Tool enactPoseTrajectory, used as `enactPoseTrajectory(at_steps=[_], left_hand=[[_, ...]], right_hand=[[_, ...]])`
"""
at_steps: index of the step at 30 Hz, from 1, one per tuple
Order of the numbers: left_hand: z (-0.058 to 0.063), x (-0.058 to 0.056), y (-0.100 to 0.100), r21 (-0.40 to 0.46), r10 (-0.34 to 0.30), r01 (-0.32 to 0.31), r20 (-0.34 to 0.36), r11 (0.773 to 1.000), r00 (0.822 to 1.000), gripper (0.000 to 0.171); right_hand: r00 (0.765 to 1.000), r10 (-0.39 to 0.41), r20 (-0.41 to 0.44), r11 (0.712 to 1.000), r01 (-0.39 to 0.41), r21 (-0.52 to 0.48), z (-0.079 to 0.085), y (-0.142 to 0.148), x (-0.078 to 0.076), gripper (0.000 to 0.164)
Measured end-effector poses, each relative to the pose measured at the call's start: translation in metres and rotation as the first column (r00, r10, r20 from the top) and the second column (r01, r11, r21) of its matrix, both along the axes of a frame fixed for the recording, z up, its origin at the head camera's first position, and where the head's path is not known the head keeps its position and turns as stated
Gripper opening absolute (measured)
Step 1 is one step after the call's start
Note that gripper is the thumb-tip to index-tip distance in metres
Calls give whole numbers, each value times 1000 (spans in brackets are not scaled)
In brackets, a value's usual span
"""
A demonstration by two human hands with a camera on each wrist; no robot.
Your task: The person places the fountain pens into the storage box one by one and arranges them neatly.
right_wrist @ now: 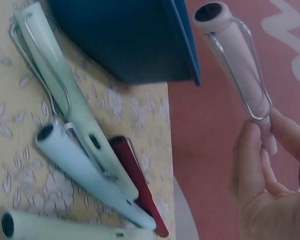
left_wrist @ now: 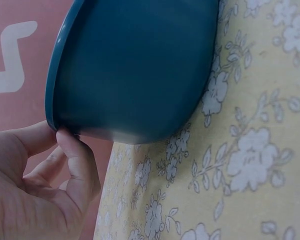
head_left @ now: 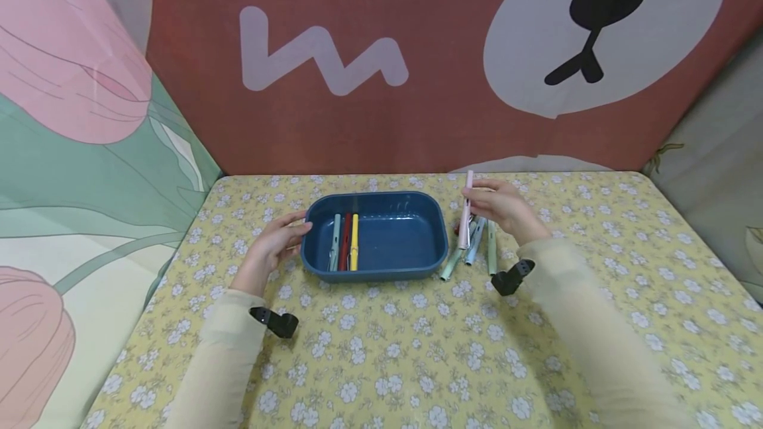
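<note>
My right hand (head_left: 503, 207) pinches a pale pink pen (right_wrist: 240, 70) with a wire clip, raised above several loose pens. My left hand (head_left: 277, 243) holds the left rim of a blue tray (head_left: 374, 276) between thumb and fingers, also plain in the left wrist view. Inside the tray, toward its left side, a grey-green pen (head_left: 335, 243), a dark red pen (head_left: 344, 243) and a yellow pen (head_left: 354, 243) lie side by side. Beneath the right hand are a light blue pen (right_wrist: 85, 170), a dark red pen (right_wrist: 137, 182) and two light green ones.
The table wears a yellow floral cloth (head_left: 381, 363). Behind it rises a reddish-brown printed backdrop (head_left: 429, 131), with a pink and green panel (head_left: 89, 171) on the left. Loose pens lie just right of the tray.
</note>
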State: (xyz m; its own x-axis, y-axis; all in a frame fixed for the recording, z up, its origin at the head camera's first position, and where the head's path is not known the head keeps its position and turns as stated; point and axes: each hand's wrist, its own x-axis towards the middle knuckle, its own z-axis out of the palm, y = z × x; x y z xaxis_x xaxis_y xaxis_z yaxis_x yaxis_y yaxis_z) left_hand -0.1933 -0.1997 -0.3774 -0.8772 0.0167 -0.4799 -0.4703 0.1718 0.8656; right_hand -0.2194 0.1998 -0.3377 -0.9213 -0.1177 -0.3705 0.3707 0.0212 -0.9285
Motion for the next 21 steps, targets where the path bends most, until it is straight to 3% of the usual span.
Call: enactPoseTrajectory(at_steps=[4, 12, 21], left_hand=[[0, 0, 1, -2, -4, 4, 7, 1000, 1000, 56], [-1, 0, 1, -6, -5, 5, 1, 1000, 1000, 57], [6, 4, 3, -1, -6, 6, -3, 1000, 1000, 59]], right_hand=[[1000, -12, -13, 1000, 12, 2, -2, -11, -1, 45], [998, -46, -51, 999, 45, -27, -5, -36, -7, 54], [996, -43, -76, 998, 46, 38, -10, -60, -7, 47]])
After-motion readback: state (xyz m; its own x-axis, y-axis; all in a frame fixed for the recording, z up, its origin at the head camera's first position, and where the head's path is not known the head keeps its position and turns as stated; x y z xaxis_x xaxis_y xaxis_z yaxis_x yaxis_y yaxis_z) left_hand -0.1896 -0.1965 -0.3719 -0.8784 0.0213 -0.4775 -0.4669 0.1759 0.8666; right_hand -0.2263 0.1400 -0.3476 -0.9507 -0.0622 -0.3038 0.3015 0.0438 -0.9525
